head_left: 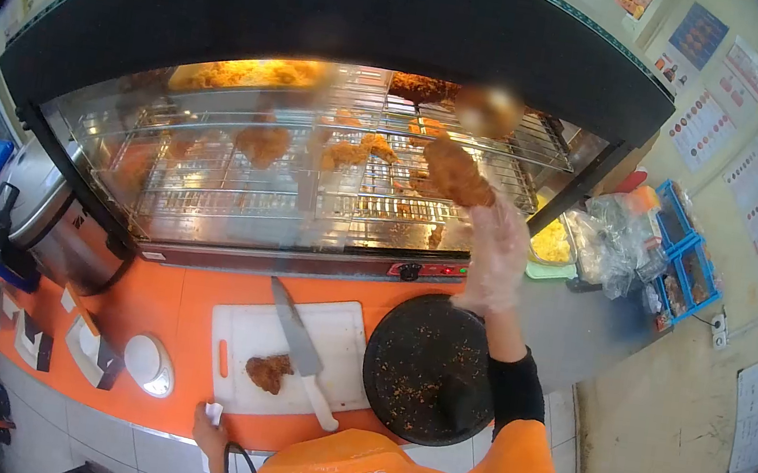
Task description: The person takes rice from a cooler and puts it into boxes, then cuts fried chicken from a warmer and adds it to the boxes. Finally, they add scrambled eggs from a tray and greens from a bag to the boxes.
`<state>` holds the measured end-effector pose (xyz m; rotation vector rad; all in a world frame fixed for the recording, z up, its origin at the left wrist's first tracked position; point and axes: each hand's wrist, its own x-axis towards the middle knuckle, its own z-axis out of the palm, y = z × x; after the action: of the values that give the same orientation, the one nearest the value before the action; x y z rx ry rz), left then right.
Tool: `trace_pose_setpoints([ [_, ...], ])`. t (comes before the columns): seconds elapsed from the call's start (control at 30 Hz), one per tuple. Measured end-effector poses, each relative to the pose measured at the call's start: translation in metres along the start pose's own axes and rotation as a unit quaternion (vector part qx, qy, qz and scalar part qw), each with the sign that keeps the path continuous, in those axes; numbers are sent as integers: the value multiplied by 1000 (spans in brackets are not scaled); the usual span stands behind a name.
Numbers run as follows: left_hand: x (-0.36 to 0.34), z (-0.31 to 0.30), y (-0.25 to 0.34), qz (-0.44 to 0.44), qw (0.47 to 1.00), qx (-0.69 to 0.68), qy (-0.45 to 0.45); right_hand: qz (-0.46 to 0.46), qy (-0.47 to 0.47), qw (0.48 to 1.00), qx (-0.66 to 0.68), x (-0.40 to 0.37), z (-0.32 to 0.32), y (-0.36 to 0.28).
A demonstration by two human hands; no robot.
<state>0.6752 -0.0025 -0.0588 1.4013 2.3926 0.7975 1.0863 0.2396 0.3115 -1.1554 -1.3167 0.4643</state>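
Note:
My right hand (497,257), in a clear plastic glove, grips a piece of fried chicken (456,172) in front of the heated display cabinet (270,263). Below that hand sits a round black tray (419,366) scattered with crumbs. Down at the counter's front edge, my left hand (209,434) is closed around a small white thing (213,413), too small to name. Between the hands lies a white cutting board (239,319). A large knife (298,329) rests across it, beside another piece of fried chicken (267,372).
Inside the cabinet, wire racks (383,208) carry several fried pieces. A steel pot (66,214) stands left, with a round white container (149,364) and open boxes (91,350) on the orange counter. Blue baskets (687,258) and plastic bags (618,239) are right.

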Motion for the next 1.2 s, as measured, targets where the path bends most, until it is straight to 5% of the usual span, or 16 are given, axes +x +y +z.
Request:
trace_pose_setpoints([
  [0.03, 0, 3, -5, -5, 1000, 4, -4, -196, 3, 961, -195, 2, -8, 9],
  [0.07, 2, 1, -2, -11, 1000, 7, -8, -375, 6, 847, -375, 3, -15, 15],
  [0.23, -1, -1, 5, 3, 1000, 16, 9, -431, -27, 782, -449, -4, -29, 38],
  [0.4, -2, -3, 12, 9, 1000, 6, 21, -532, 48, 798, -280, -8, -15, 57],
  [0.5, -1, -2, 14, 8, 1000, 13, 27, -399, -20, 852, -339, -17, -13, 40],
  [0.6, -2, -4, 17, 7, 999, 34, 25, -276, 84, 924, -252, -5, -1, 23],
  [0.67, -3, -4, 19, 20, 999, 25, 30, -306, 92, 892, -319, 22, -3, 7],
  [0.7, -3, -7, 29, 26, 999, 4, 27, -414, 114, 872, -233, 48, -2, 34],
  [0.8, -5, -6, 27, 40, 998, 33, 29, -389, 46, 867, -307, 79, 12, 26],
  [0.9, -6, -7, 39, 36, 998, 38, 35, -379, -71, 916, -108, 102, 47, 10],
  [1.0, -6, -7, 38, 23, 998, 50, 33, -412, -123, 878, -210, 121, 58, 19],
  [1.07, -5, -3, 32, 27, 998, 40, 35, -331, -123, 814, -461, 122, 54, -8],
  [1.17, -7, -1, 37, 0, 997, 64, 46, -198, -111, 768, -599, 173, 26, 17],
  [1.2, -7, -1, 39, -14, 997, 67, 42, -217, -71, 813, -536, 180, 23, 26],
])
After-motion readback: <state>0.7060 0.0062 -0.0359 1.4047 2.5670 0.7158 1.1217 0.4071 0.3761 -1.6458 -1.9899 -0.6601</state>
